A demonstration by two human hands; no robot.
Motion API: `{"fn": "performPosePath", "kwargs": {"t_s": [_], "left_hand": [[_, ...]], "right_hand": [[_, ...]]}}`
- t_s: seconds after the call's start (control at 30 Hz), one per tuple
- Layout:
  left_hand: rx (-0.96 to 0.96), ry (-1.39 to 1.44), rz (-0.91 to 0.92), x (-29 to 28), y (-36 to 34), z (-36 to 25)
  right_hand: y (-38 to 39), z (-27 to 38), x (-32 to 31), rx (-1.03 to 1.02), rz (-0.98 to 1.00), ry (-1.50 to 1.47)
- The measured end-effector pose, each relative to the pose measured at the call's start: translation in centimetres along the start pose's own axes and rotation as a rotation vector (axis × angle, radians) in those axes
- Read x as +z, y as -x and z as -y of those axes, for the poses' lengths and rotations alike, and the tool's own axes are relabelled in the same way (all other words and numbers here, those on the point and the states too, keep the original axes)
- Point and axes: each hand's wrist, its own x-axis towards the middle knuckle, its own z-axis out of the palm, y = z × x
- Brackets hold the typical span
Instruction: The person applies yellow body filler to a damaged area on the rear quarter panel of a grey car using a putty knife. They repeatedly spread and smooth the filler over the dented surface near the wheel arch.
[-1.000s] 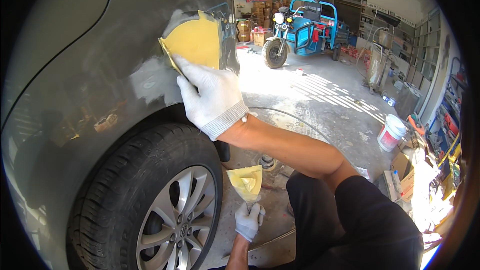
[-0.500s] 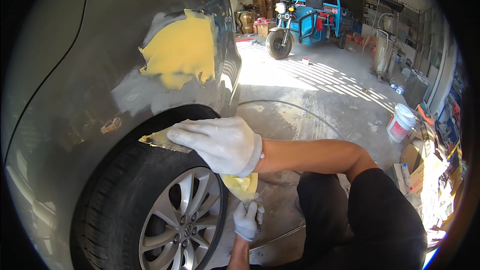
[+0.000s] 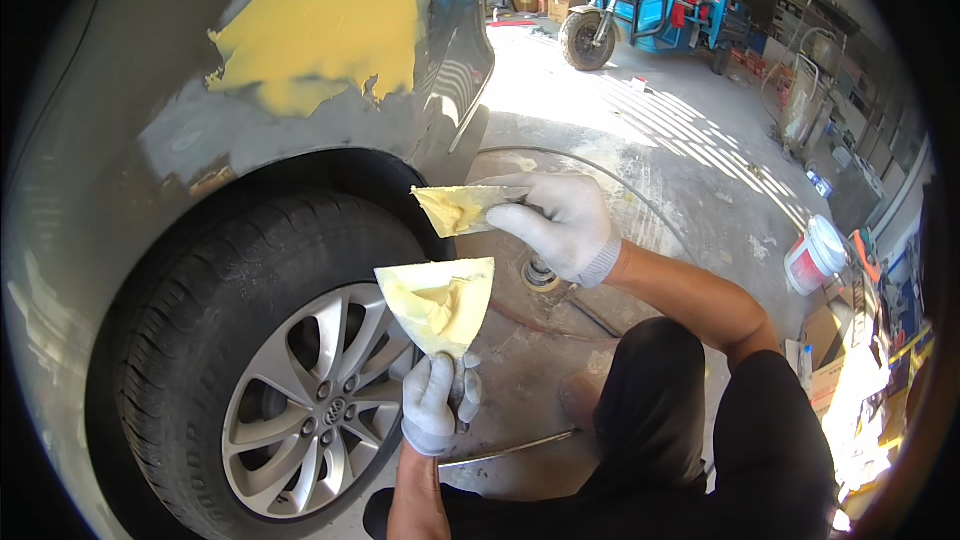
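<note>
My gloved left hand (image 3: pixel 435 402) grips the handle of a putty knife (image 3: pixel 432 292), upright below the wheel arch, its blade loaded with pale yellow putty. My gloved right hand (image 3: pixel 558 225) holds a thin flat spreader (image 3: pixel 445 208) between thumb and fingers, with yellow putty on its end, just above the knife. The dark grey car panel (image 3: pixel 150 60) carries a large yellow putty patch (image 3: pixel 320 25) with ragged edges, surrounded by dull sanded paint. The tyre and alloy wheel (image 3: pixel 320 400) stand beside my left hand.
A round tool (image 3: pixel 540 275) lies on the floor beneath my right arm, along with a hose (image 3: pixel 630 190). A blue cargo tricycle (image 3: pixel 660 10) stands behind. A white bucket (image 3: pixel 815 255) and assorted clutter line the right side. My bent legs (image 3: pixel 770 440) are below.
My right hand has left the putty patch, moved down and then to the right, and now holds the spreader level. My left hand with the knife has risen leftward; the view has tilted lower.
</note>
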Motion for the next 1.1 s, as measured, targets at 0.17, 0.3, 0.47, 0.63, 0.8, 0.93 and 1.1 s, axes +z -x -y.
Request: {"fn": "performPosePath", "kwargs": {"t_s": [0.17,0.3,0.47,0.63,0.8,0.93,1.1], "left_hand": [[-0.029,0.018,-0.007,0.9,0.3,-1.8],[-0.012,-0.062,-0.085,1.0,0.4,-1.9],[-0.057,-0.145,-0.222,1.6,0.0,-1.8],[-0.027,-0.172,-0.254,2.1,-0.3,-1.6],[0.049,-0.088,-0.232,3.1,-1.7,-1.9],[-0.058,-0.04,-0.326,4.2,-2.3,-2.2],[-0.127,0.231,-0.096,4.8,-1.9,-1.5]], "right_hand": [[-0.1,-0.7,-0.3,-0.094,0.146,-0.125],[-0.7,-2.0,0.2,-0.296,0.28,-0.298],[-2.1,-6.0,0.8,-0.502,0.361,-0.307],[-2.3,-9.7,-0.2,-0.509,0.402,-0.158],[-1.7,-14.1,-0.2,-0.38,0.296,-0.114],[-2.1,-12.3,-0.5,-0.102,0.218,-0.41],[-2.6,-10.1,1.0,-0.292,0.156,-0.829]]}}
